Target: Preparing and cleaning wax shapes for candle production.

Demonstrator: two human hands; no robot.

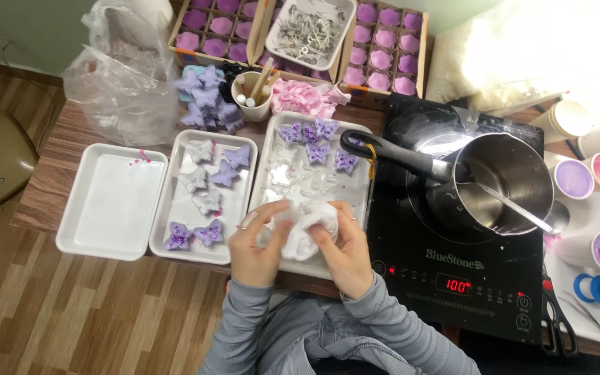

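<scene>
white mould (303, 232) gripped between left hand (255, 246) and right hand (345, 251).

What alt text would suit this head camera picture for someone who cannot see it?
Two hands, left hand and right hand, hold a white mould above a white tray of purple butterfly shapes. A steel pot sits on a black cooktop.

A crowded tabletop (50, 187) of purple craft supplies

A steel pot (505, 184) with a black handle sits on a black hotplate (453, 264). At far left lies an empty white tray (111, 201); beside it, a tray of butterfly shapes (203, 198). Boxes of purple moulds (383, 48) line the back, near a clear plastic bag (116, 73) and a cup of sticks (253, 94).
</scene>
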